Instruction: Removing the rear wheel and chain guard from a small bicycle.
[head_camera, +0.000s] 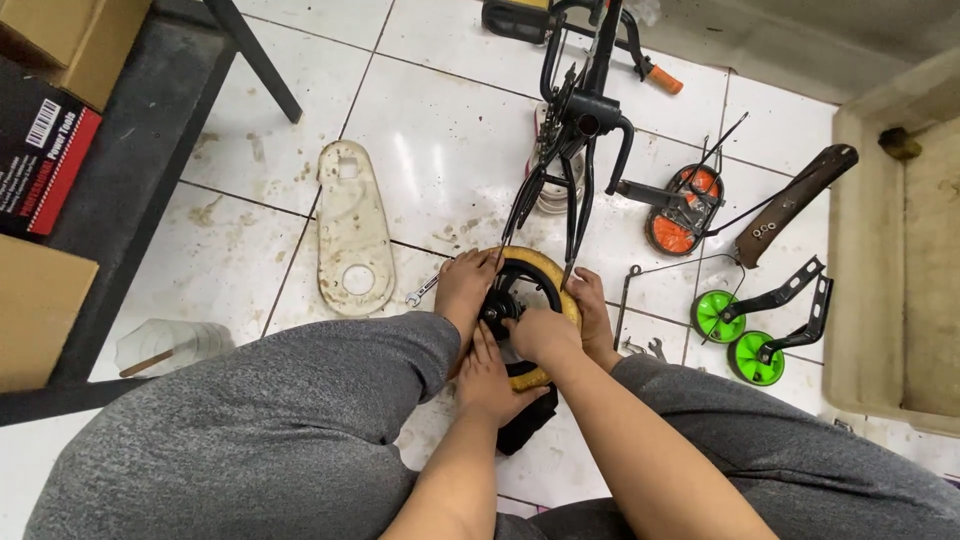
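Observation:
A small yellow-tyred wheel (548, 270) with a black hub sits in the rear fork of an upturned black child's bicycle frame (580, 120). It lies on the tiled floor between my knees. My left hand (488, 382) grips the wheel's near edge, fingers reaching up to the hub. My right hand (540, 335) is closed over the hub at the centre; what it holds there is hidden. My bare feet press on the tyre from the left (465, 285) and the right (595, 312). A black piece (530, 425) lies under the wheel's near side.
A white chain guard (350, 230) and a small spanner (425, 290) lie to the left. To the right lie two green training wheels (715, 315), an orange wheel (680, 210), a brown mudguard (790, 205) and loose spanners (645, 347). Cardboard boxes and a black rack (130, 150) stand left, a beige step (880, 280) right.

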